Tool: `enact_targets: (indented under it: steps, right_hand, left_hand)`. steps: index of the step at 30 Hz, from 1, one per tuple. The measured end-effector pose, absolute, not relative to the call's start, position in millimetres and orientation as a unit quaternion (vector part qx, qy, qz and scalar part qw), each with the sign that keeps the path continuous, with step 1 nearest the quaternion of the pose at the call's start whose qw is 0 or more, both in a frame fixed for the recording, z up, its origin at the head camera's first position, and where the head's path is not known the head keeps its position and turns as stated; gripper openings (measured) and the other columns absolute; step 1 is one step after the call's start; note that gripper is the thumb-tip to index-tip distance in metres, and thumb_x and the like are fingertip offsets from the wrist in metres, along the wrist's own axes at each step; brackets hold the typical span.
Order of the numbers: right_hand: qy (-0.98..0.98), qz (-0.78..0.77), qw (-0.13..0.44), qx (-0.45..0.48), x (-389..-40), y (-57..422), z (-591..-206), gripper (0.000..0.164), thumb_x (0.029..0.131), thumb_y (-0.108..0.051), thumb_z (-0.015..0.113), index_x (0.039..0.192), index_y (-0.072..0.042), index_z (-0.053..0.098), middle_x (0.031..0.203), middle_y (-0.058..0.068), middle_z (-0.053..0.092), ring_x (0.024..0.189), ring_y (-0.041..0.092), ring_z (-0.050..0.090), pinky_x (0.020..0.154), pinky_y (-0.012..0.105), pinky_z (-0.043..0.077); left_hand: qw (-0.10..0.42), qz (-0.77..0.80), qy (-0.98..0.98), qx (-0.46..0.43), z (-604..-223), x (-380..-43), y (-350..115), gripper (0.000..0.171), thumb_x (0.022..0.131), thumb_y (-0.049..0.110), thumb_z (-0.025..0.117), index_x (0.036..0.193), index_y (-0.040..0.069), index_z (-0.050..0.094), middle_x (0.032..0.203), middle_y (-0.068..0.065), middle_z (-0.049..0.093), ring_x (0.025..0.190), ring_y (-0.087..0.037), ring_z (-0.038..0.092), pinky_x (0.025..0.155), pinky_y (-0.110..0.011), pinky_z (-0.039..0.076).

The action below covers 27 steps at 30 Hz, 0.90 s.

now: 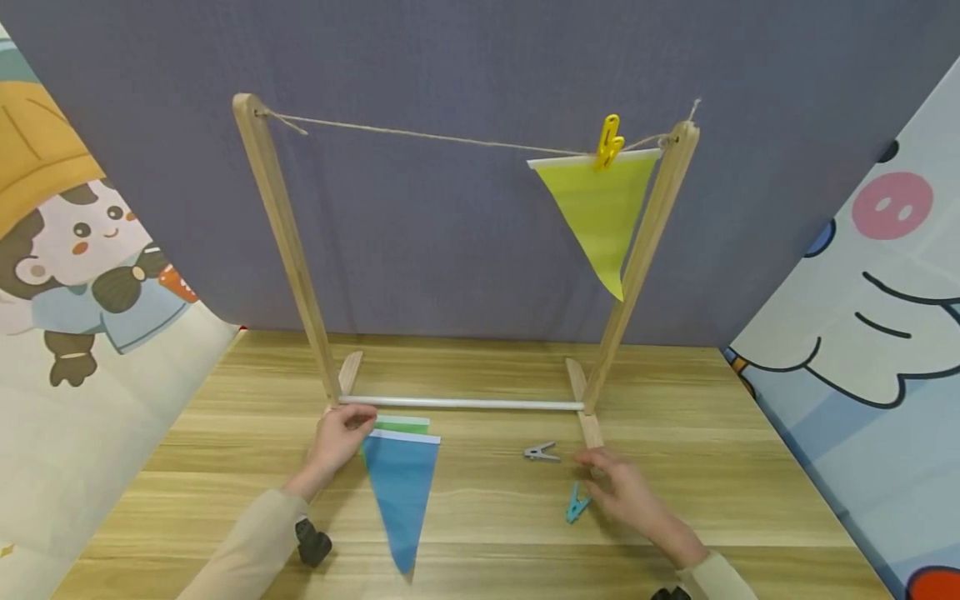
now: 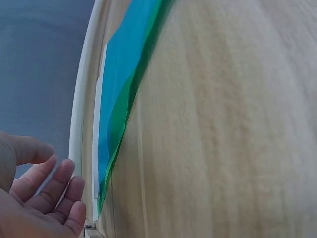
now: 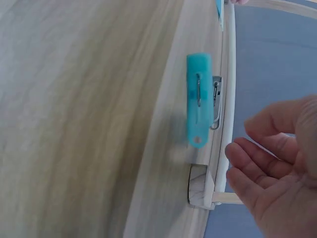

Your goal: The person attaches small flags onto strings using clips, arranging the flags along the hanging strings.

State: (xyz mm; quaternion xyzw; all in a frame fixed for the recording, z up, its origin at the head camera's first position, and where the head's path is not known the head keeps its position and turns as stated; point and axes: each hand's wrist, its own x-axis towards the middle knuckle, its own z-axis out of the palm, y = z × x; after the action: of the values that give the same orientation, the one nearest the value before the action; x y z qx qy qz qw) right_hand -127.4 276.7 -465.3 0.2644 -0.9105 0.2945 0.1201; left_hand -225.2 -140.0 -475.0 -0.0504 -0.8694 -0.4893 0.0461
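Note:
My left hand (image 1: 343, 435) hovers by the top left corner of a blue triangular pennant (image 1: 405, 492), fingers loosely bent and holding nothing. Under that pennant lies a green pennant (image 1: 408, 425); both have white top edges. In the right wrist view, my right hand (image 3: 282, 163) has loosely curled fingers with nothing between them. It is nearest to a teal clothespin (image 1: 577, 505) on the table, with a grey clothespin (image 1: 540, 452) a little farther off. A yellow clothespin (image 1: 609, 142) pins a yellow-green pennant (image 1: 603, 208) to the string (image 1: 420, 133).
Two wooden posts stand on feet, the left post (image 1: 288, 242) and the right post (image 1: 648, 225), with a white rod (image 1: 465, 404) joining them low down. A grey-blue panel (image 1: 450, 267) rises behind the wooden table (image 1: 495, 533). Cartoon-printed sheets flank both sides.

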Motion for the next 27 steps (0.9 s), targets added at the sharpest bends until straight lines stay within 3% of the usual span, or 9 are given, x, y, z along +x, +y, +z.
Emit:
enact_targets:
  steps: [3, 11, 17, 21, 27]
  right_hand:
    - [-0.910, 0.287, 0.112, 0.277, -127, 278, -469, 0.043, 0.067, 0.018, 0.068, 0.107, 0.005, 0.060, 0.103, 0.013, 0.063, 0.089, 0.028, 0.061, 0.075, 0.038, 0.053]
    - [-0.904, 0.261, 0.108, 0.322, -129, 277, -476, 0.041, 0.066, 0.013, 0.072, 0.104, 0.002, 0.062, 0.104, 0.012, 0.063, 0.094, 0.030, 0.061, 0.080, 0.045, 0.051]
    - [-0.915, 0.255, 0.053, 0.309, -128, 276, -472, 0.039, 0.069, 0.014, 0.066, 0.107, 0.004, 0.062, 0.107, 0.013, 0.062, 0.099, 0.032, 0.059, 0.084, 0.045, 0.049]
    - [-0.915, 0.256, 0.026, 0.310, -126, 276, -471, 0.046, 0.065, 0.017, 0.062, 0.109, 0.003, 0.062, 0.107, 0.012, 0.061, 0.099, 0.032, 0.059, 0.084, 0.043, 0.050]
    - [-0.902, 0.247, 0.062, 0.348, -127, 278, -478, 0.043, 0.064, 0.013, 0.067, 0.105, 0.001, 0.062, 0.102, 0.010, 0.061, 0.091, 0.025, 0.060, 0.078, 0.034, 0.052]
  left_hand:
    - [0.043, -0.475, -0.877, -0.065, -475, -225, -140, 0.017, 0.086, -0.002, 0.061, 0.101, -0.007, 0.066, 0.097, -0.018, 0.066, 0.094, -0.033, 0.061, 0.085, -0.045, 0.048]
    - [0.052, -0.421, -0.899, -0.106, -478, -225, -142, 0.015, 0.082, -0.005, 0.064, 0.097, -0.006, 0.067, 0.094, -0.018, 0.067, 0.091, -0.034, 0.062, 0.081, -0.045, 0.050]
    - [0.060, -0.339, -0.925, -0.162, -478, -227, -140, 0.014, 0.077, -0.005, 0.067, 0.091, -0.004, 0.068, 0.090, -0.015, 0.068, 0.087, -0.031, 0.063, 0.079, -0.044, 0.050]
    - [0.085, -0.270, -0.940, -0.192, -477, -228, -139, 0.013, 0.073, -0.003, 0.069, 0.086, -0.001, 0.069, 0.086, -0.012, 0.067, 0.084, -0.030, 0.061, 0.076, -0.043, 0.050]
    - [0.092, -0.228, -0.945, -0.215, -477, -230, -139, 0.013, 0.070, -0.002, 0.071, 0.082, 0.002, 0.069, 0.082, -0.009, 0.064, 0.081, -0.027, 0.058, 0.072, -0.042, 0.049]
